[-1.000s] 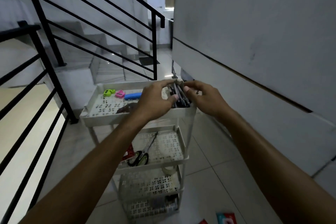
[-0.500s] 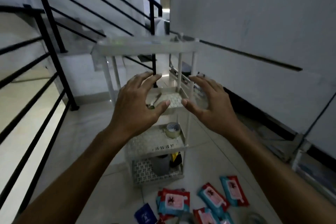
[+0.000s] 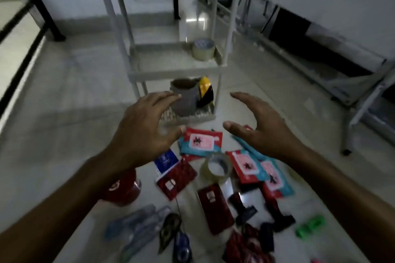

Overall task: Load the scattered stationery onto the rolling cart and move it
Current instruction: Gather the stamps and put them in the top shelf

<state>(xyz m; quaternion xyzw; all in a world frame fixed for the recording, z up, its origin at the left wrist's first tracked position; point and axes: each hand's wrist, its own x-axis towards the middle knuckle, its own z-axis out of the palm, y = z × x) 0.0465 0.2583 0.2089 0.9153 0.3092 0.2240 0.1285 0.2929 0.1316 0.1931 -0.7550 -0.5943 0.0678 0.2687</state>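
Head view: both hands, left (image 3: pixel 147 132) and right (image 3: pixel 265 132), spread empty above scattered stationery (image 3: pixel 213 177).

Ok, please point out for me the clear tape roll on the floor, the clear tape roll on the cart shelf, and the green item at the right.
clear tape roll on the floor (image 3: pixel 216 167), head view, on its top rim.
clear tape roll on the cart shelf (image 3: pixel 203 49), head view, on its side wall.
green item (image 3: pixel 311 225), head view, on its middle.

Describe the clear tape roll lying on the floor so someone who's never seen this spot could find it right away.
Start at the white rolling cart and look at the floor just in front of it, where packets lie scattered. The clear tape roll lies among them, between a dark red card and a red and teal packet. It is the only see-through ring on the floor.
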